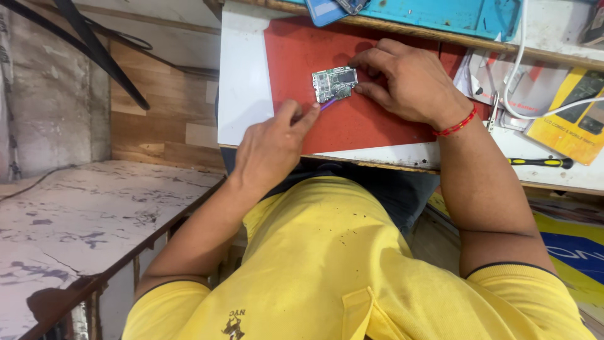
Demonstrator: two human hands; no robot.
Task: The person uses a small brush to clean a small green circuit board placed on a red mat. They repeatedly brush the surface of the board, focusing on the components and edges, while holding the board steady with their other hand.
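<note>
Head view, looking down over a yellow shirt (pixel 352 264) at the bench.

Small green circuit board (pixel 334 83) lies flat on a red mat (pixel 352 126), toward the mat's upper middle. The mat sits on a white tabletop (pixel 242 82).

Left hand (pixel 270 148): fingers curled, thumb and forefinger pinched on a thin purple tool (pixel 328 104). The tool tip meets the board's lower edge; only a short length of the tool shows past the fingertips.

Right hand (pixel 409 82): fingers bent and pressed down at the board's right edge, fingertips touching it, pinning it to the mat. A red thread band (pixel 456 124) circles that wrist.

Surroundings: blue mat (pixel 440 16) along the top edge of the bench; white cable (pixel 522 69) running down at the right; yellow box (pixel 569 119) at far right; a yellow-and-black handled screwdriver (pixel 541 162) on the tabletop's near edge, well apart from both hands.
</note>
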